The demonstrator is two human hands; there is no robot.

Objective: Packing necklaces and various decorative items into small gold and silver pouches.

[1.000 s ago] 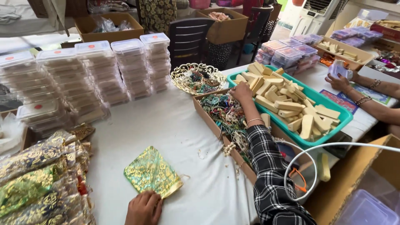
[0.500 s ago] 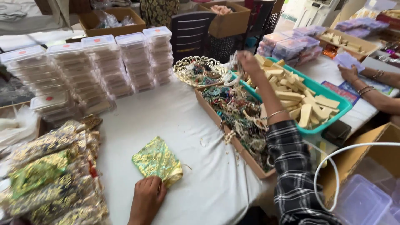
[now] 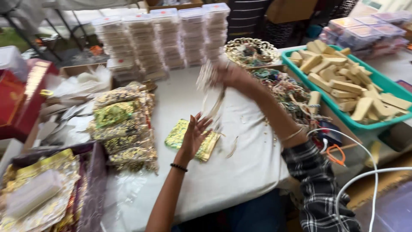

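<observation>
Head view, left to right, against the two earlier frames: red box [image 3: 23, 101] at the far left edge, newly in frame as the camera has swung that way; beside it a pile of gold-and-green brocade pouches [image 3: 122, 122] on the white table [image 3: 240, 172], lying as before; behind, stacked clear lidded containers [image 3: 165, 36], unmoved. Left hand [image 3: 194, 135] — a moment ago pressed flat by the single green-gold pouch [image 3: 191, 139], now lifted off it with fingers spread and palm open, hovering just above the pouch, which still lies flat on the cloth in front of the person. Right hand [image 3: 234, 77] — earlier down in the cardboard tray of beaded jewellery [image 3: 287, 92], now raised above the table and closed on a dangling bunch of pale strands [image 3: 212, 92], blurred by motion, so their exact kind cannot be told. Judgement: an item has been taken from the tray and is being brought toward the waiting pouch. Further right, gold filigree bowl [image 3: 251, 51], then green tray of tan wooden pieces [image 3: 343, 83], both unchanged; white cable [image 3: 365, 184] at lower right
</observation>
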